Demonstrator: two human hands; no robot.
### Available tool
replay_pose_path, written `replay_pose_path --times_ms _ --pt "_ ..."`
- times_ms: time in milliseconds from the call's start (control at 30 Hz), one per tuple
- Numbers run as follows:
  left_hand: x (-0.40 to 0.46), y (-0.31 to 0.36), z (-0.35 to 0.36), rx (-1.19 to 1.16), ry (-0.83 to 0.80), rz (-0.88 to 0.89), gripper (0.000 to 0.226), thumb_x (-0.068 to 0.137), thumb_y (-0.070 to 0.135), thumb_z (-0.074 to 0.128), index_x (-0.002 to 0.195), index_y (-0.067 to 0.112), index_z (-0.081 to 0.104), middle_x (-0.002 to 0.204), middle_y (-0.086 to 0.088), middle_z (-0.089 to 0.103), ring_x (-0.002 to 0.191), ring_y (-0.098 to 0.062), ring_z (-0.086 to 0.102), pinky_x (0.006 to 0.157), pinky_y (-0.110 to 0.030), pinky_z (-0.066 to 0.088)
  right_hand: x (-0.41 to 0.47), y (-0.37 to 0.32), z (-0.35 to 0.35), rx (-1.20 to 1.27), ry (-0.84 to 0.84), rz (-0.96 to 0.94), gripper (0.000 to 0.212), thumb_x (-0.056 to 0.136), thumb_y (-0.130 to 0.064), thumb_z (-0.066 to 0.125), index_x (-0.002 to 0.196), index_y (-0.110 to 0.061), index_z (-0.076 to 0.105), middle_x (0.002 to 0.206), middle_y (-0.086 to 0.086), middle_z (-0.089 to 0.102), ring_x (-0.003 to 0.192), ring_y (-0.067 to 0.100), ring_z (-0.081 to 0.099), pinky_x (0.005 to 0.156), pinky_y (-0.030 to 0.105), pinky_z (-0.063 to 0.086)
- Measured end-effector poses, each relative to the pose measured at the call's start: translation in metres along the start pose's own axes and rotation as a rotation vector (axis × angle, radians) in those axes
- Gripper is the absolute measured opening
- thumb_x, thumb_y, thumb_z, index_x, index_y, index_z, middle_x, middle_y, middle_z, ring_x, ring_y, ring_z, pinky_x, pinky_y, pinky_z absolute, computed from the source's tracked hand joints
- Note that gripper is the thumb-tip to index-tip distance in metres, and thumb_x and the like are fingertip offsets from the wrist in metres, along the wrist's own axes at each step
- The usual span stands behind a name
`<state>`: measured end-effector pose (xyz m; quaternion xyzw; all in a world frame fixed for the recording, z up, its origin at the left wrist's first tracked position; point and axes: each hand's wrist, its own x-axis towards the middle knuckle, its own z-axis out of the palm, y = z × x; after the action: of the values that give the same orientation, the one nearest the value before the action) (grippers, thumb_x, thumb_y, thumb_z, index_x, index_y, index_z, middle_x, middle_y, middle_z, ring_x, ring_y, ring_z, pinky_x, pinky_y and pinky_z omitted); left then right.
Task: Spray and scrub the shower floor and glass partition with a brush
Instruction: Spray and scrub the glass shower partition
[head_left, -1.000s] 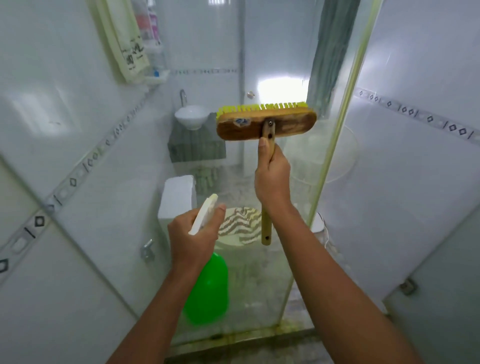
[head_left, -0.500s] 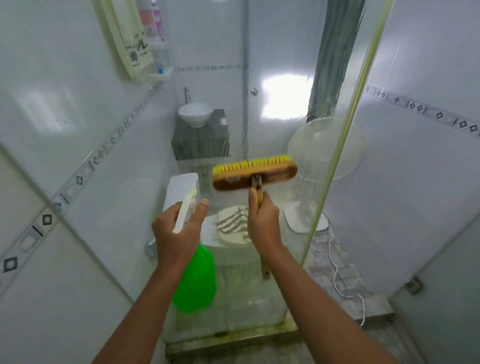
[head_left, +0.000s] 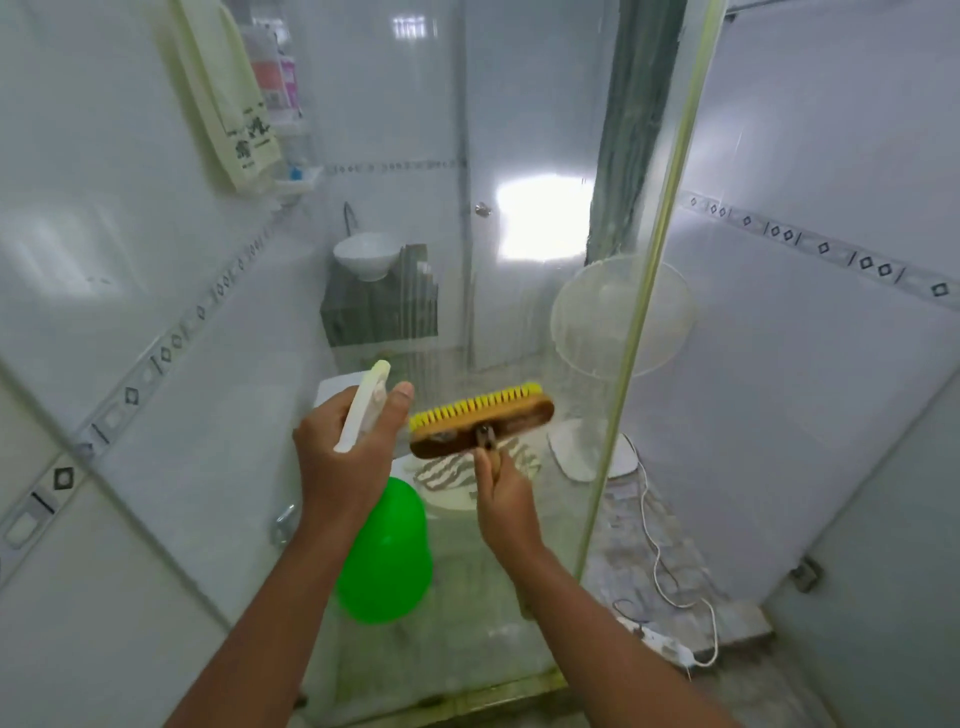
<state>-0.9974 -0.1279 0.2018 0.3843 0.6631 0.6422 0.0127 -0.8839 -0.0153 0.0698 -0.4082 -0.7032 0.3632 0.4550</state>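
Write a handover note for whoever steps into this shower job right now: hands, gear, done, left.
Left hand: grip around the white trigger head of the green spray bottle, thumb up beside the nozzle, aimed at the glass.
Right hand: grip on the handle of the brush, just under the wooden head; yellow bristles face the glass partition, low on the pane.
Done: cannot tell how much is scrubbed; streaks and droplets show on the glass.
Left: finish scrubbing the lower glass, probably respray, then do the shower floor, which looks greenish and grimy along the bottom track.
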Motion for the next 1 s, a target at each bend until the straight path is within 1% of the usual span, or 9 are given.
replay_pose_path --times_ms 100,233,333,500,533,600,700,867,1000 --pt "0.001 0.002 0.008 0.000 -0.044 0.002 0.058 0.080 0.066 0.067 0.077 0.009 0.076 0.071 -0.009 0.074 0.066 -0.032 0.070 0.057 -0.056 0.060 0.013 0.004 -0.020 0.055 0.087 0.021 0.039 0.097 -0.050 0.036 0.089 -0.018 0.058 0.069 -0.012 0.055 0.067 -0.008 0.056 0.059 0.018 0.035" --pt "-0.001 0.010 0.028 0.003 -0.116 -0.031 0.046 0.084 0.059 0.072 0.072 0.015 0.077 0.065 -0.002 0.072 0.059 -0.023 0.069 0.056 -0.052 0.061 0.072 -0.059 -0.072 0.116 0.223 -0.089 0.039 0.102 -0.044 0.038 0.068 -0.026 0.044 0.056 -0.008 0.042 0.049 0.004 0.044 0.048 0.018 0.032" --pt "-0.007 0.018 0.048 -0.028 -0.161 -0.047 0.042 0.093 0.037 0.077 0.057 0.017 0.071 0.049 0.003 0.064 0.044 -0.011 0.060 0.049 -0.030 0.053 0.124 -0.107 -0.115 0.171 0.285 -0.086 0.048 0.099 -0.058 0.033 0.065 -0.025 0.043 0.054 -0.003 0.040 0.050 0.014 0.044 0.047 0.031 0.039" --pt "-0.017 0.025 0.069 -0.039 -0.197 -0.065 0.051 0.091 0.040 0.077 0.053 0.007 0.067 0.041 0.004 0.058 0.038 -0.006 0.055 0.046 -0.016 0.045 0.166 -0.150 -0.156 0.185 0.341 -0.113 0.052 0.095 -0.064 0.033 0.062 -0.024 0.039 0.054 -0.007 0.039 0.052 0.014 0.042 0.052 0.030 0.039" --pt "-0.017 0.025 0.070 -0.032 -0.200 -0.060 0.049 0.090 0.042 0.077 0.055 0.009 0.069 0.044 0.005 0.061 0.041 -0.008 0.059 0.048 -0.018 0.049 0.165 -0.150 -0.156 0.173 0.345 -0.124 0.052 0.096 -0.062 0.034 0.062 -0.023 0.039 0.054 -0.007 0.038 0.051 0.014 0.041 0.051 0.030 0.038" --pt "-0.018 0.026 0.071 -0.025 -0.211 -0.050 0.044 0.087 0.052 0.074 0.066 0.013 0.075 0.055 0.001 0.069 0.052 -0.013 0.068 0.055 -0.036 0.062 0.154 -0.136 -0.152 0.136 0.333 -0.132 0.049 0.100 -0.055 0.033 0.065 -0.022 0.042 0.055 -0.005 0.041 0.051 0.010 0.043 0.049 0.026 0.038" --pt "-0.021 0.028 0.072 -0.036 -0.200 -0.038 0.049 0.080 0.060 0.069 0.079 0.012 0.077 0.070 -0.009 0.073 0.064 -0.018 0.071 0.056 -0.054 0.062 0.117 -0.078 -0.127 0.128 0.278 -0.142 0.042 0.102 -0.046 0.034 0.070 -0.022 0.045 0.057 -0.005 0.041 0.049 0.003 0.039 0.045 0.016 0.031" --pt "-0.017 0.017 0.072 -0.028 -0.169 -0.022 0.056 0.082 0.066 0.075 0.078 0.010 0.076 0.068 -0.012 0.071 0.062 -0.030 0.070 0.051 -0.059 0.059 0.025 0.045 -0.062 0.006 0.098 0.090 0.039 0.099 -0.051 0.035 0.087 -0.021 0.056 0.065 -0.010 0.053 0.060 -0.003 0.053 0.055 0.020 0.036" --pt "-0.021 0.010 0.066 -0.004 -0.155 -0.072 0.055 0.078 0.069 0.067 0.076 0.015 0.077 0.067 -0.005 0.072 0.060 -0.020 0.070 0.053 -0.059 0.060 -0.004 0.073 -0.055 -0.045 0.032 0.169 0.043 0.095 -0.056 0.033 0.090 -0.021 0.057 0.065 -0.011 0.053 0.061 -0.005 0.054 0.058 0.022 0.036"
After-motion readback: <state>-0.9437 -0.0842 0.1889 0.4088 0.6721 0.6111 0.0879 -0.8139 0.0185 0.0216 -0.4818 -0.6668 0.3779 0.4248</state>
